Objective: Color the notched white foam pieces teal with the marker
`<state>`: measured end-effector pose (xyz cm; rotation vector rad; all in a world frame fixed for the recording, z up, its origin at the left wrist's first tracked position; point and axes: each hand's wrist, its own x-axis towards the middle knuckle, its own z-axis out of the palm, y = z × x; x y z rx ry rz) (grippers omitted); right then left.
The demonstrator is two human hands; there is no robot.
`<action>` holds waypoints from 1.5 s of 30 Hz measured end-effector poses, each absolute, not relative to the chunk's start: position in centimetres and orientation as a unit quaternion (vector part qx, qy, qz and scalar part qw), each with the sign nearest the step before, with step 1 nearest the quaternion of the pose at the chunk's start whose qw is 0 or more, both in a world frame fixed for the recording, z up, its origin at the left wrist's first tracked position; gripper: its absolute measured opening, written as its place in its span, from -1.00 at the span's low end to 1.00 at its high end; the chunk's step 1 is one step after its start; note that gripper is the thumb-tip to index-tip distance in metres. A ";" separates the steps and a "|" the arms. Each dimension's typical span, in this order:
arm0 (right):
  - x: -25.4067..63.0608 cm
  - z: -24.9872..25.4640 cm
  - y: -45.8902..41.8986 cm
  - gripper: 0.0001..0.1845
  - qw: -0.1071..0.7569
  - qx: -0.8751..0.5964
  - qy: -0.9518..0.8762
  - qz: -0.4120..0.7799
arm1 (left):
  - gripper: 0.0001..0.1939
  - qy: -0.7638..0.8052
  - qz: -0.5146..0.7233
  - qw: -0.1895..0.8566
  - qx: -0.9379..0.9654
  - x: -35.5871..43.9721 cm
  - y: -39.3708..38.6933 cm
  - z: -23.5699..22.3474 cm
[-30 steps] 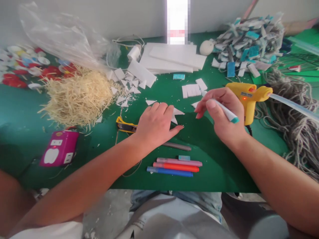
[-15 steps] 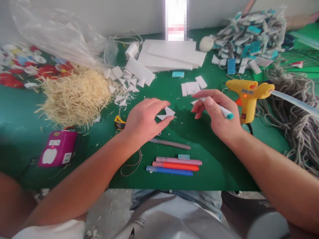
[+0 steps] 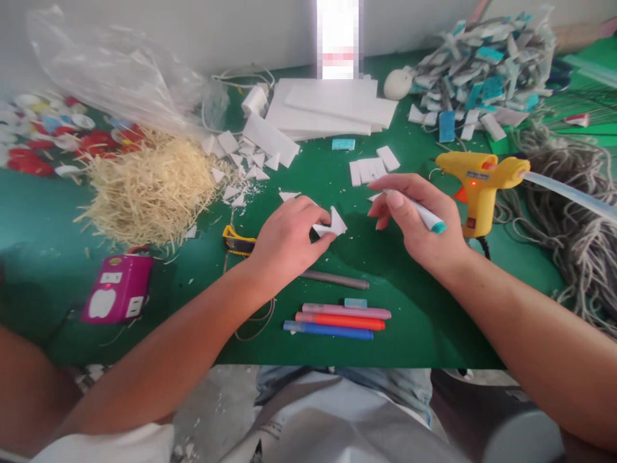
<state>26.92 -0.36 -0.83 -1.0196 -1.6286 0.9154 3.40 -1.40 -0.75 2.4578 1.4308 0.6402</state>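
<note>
To my left, a mound of straw (image 3: 149, 190) is lying on the green bench (image 3: 434, 334), and a clear plastic bag (image 3: 116, 74) is slumping behind it. Red, white, yellow and blue bits (image 3: 29, 162) are crowding beside the straw. Nearer me, a purple box (image 3: 117, 289) is resting, its small red light glowing. Toward the wall (image 3: 270, 32), white sheets (image 3: 322, 109) are overlapping in a stack, a white ball (image 3: 398, 84) sitting just to their right. To my right, I'm seeing a yellow glue gun (image 3: 477, 186) with a pale stick (image 3: 569, 191) poking from its back, gray yarn (image 3: 573, 251) tangling near it, and gray, white and blue scraps (image 3: 482, 77) heaping up behind.
</note>
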 end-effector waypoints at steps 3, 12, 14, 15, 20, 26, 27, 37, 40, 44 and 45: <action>27.0 -0.9 -0.4 -0.58 0.492 -0.417 -0.671 0.366 | -0.98 0.470 0.279 0.199 0.814 4.0 -1.7 -0.6; 26.9 -0.9 -0.3 -0.61 0.496 -0.420 -0.670 0.359 | -0.90 0.498 0.180 0.335 0.780 6.1 -2.6 0.4; 27.0 -0.9 -0.3 -0.62 0.498 -0.417 -0.668 0.363 | -0.92 0.541 0.169 0.270 0.779 4.8 -1.4 0.5; 27.0 -1.0 -0.3 -0.64 0.502 -0.414 -0.667 0.364 | -0.94 0.561 0.165 0.234 0.777 3.8 -0.6 0.5; 27.0 -1.0 -0.3 -0.63 0.500 -0.415 -0.666 0.366 | -0.94 0.651 0.205 0.086 0.726 -1.2 3.2 0.3; 27.0 -1.0 -0.3 -0.60 0.491 -0.420 -0.666 0.374 | -0.90 0.609 0.235 0.236 0.720 0.7 0.9 1.2; 27.0 -1.0 -0.3 -0.61 0.492 -0.419 -0.666 0.374 | -0.89 0.582 0.222 0.273 0.733 1.7 0.1 1.3; 26.8 -1.0 -0.2 -0.59 0.506 -0.426 -0.661 0.354 | -0.94 0.567 0.113 0.222 0.785 2.1 0.2 1.5; 26.8 -1.2 0.0 -0.60 0.521 -0.440 -0.654 0.328 | -0.90 0.646 0.118 0.131 0.743 0.1 3.0 1.3; 27.1 -1.4 0.3 -0.73 0.549 -0.461 -0.648 0.259 | -0.92 0.653 0.172 0.118 0.728 0.5 4.8 1.1; 27.4 -1.4 0.4 -0.78 0.543 -0.468 -0.657 0.234 | -0.89 0.640 0.176 0.130 0.737 1.4 4.8 1.1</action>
